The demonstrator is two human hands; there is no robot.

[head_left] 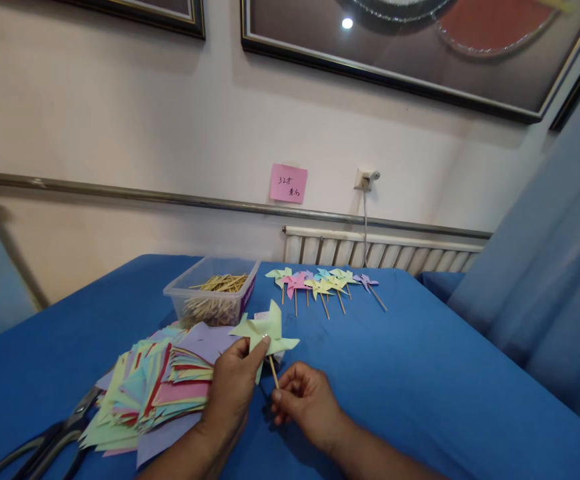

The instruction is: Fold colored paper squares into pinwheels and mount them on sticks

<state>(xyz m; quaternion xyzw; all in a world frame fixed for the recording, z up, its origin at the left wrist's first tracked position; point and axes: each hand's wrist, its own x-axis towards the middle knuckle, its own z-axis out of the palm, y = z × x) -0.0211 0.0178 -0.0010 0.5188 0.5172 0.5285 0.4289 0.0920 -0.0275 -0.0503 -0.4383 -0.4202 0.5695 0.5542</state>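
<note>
A pale green paper pinwheel (270, 327) is held up over the table's front middle. My left hand (235, 377) pinches it at its centre, thumb on the front, other fingers behind the paper. Its thin wooden stick (273, 372) slants down to my right hand (307, 403), where thumb and forefinger close on the lower end. Just left of my left hand lies a heap of coloured paper sheets (155, 390), in green, purple, yellow, red and pink. A small object behind the pinwheel is mostly hidden.
Black-handled scissors (65, 430) lie at the lower left, partly against the paper. A clear plastic box (175, 293) of wooden sticks (220, 287) stands behind the heap. Several finished pinwheels (320, 285) rest at the back of the blue-covered table (420, 387), near a radiator (340, 248).
</note>
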